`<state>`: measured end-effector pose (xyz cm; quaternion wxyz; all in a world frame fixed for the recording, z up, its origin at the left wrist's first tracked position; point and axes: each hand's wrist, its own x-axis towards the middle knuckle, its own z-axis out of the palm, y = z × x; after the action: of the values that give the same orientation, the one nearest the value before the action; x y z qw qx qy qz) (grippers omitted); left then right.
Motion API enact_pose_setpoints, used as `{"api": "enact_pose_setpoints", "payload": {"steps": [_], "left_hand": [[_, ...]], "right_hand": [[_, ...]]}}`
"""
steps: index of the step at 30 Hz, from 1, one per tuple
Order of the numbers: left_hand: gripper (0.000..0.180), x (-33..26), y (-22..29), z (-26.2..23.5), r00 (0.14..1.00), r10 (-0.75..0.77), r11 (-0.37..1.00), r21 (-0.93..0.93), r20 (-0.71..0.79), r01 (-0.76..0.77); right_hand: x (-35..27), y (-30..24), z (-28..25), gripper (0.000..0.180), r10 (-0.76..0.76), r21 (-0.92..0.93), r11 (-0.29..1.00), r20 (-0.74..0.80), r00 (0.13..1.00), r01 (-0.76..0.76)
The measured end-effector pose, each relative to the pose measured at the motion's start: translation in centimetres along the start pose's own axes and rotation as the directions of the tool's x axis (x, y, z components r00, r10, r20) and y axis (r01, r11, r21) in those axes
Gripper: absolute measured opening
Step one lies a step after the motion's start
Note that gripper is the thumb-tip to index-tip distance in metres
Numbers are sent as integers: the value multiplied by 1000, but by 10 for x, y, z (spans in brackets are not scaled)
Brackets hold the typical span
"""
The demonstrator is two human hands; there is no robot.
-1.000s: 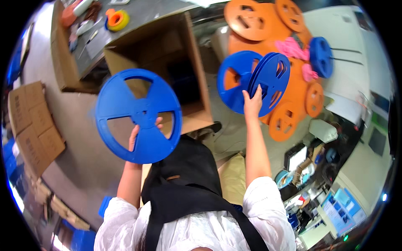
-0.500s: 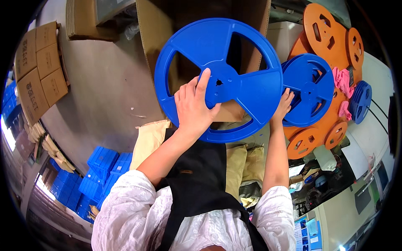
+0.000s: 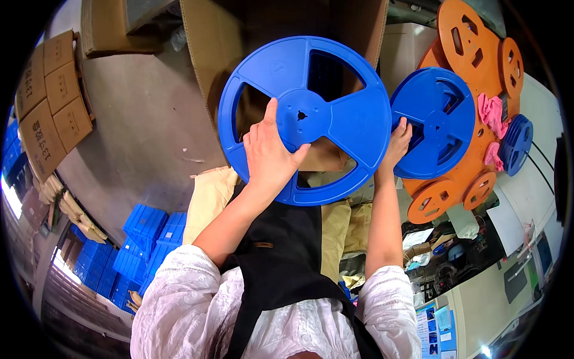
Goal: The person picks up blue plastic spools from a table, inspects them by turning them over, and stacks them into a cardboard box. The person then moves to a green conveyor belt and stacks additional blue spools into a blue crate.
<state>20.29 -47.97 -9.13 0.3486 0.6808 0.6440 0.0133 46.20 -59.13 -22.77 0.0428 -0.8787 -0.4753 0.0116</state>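
Note:
My left hand [image 3: 272, 155] grips a large blue plastic reel [image 3: 335, 90] by its hub, holding it flat toward me in front of an open cardboard box [image 3: 209, 66]. To the right, my right hand [image 3: 397, 140] rests its fingers in the spokes of a second, smaller-looking stack of blue reels [image 3: 436, 119]. That stack stands against several orange reels [image 3: 466, 42] on a white surface. The two blue reels nearly touch at their rims.
Pink cloth [image 3: 491, 113] lies on the orange reels, with another blue reel [image 3: 515, 142] beyond. Flat cardboard sheets [image 3: 51, 102] lie at the left on the grey floor [image 3: 137, 125]. Blue crates [image 3: 140, 245] are stacked lower left. Cluttered shelves sit lower right.
The big blue reel in my left hand swung from the left up to the middle, in front of the box. My right hand stayed on the blue reel stack.

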Motion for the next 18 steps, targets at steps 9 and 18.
{"api": "enact_pose_setpoints", "payload": {"steps": [9, 18], "left_hand": [[97, 2, -23, 24, 989, -142, 971, -198, -47, 130], [96, -2, -30, 31, 979, -59, 995, -89, -193, 43]], "right_hand": [[3, -3, -11, 83, 29, -25, 999, 44, 999, -28], [7, -5, -16, 81, 50, -82, 996, 128, 990, -40]]}}
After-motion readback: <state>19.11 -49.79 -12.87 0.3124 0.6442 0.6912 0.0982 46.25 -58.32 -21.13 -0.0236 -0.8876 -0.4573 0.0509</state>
